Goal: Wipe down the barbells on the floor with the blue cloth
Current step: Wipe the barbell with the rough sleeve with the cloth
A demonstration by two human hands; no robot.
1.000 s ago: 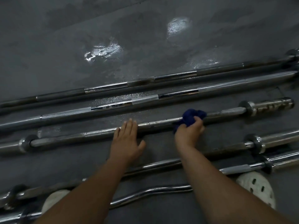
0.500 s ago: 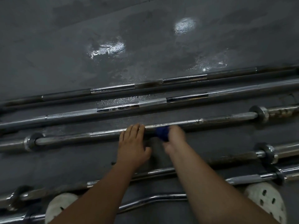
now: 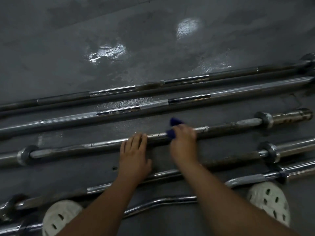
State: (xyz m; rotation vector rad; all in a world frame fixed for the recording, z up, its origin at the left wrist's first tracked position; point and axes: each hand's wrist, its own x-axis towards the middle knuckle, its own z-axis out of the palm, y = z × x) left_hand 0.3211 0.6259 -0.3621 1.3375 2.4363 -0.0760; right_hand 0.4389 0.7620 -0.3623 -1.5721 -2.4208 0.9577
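Observation:
Several steel barbells lie side by side on the dark grey floor. The third bar from the far side point(image 3: 230, 126) is dull and spotted, with collars near both ends. My right hand point(image 3: 184, 143) grips the blue cloth point(image 3: 173, 127) around the middle of this bar; only bits of cloth show past my fingers. My left hand point(image 3: 134, 155) lies flat on the floor just left of it, straight fingertips touching the same bar.
Two long bars point(image 3: 153, 106) lie beyond the wiped one. Nearer me lie further bars point(image 3: 289, 149) and a curved curl bar point(image 3: 162, 201). My two white perforated shoes point(image 3: 271, 201) stand among them. Wet shiny patches point(image 3: 107, 51) mark the floor further out.
My right hand with the cloth slid left along the bar toward my left hand, then back a little to the right. The left hand stayed in place.

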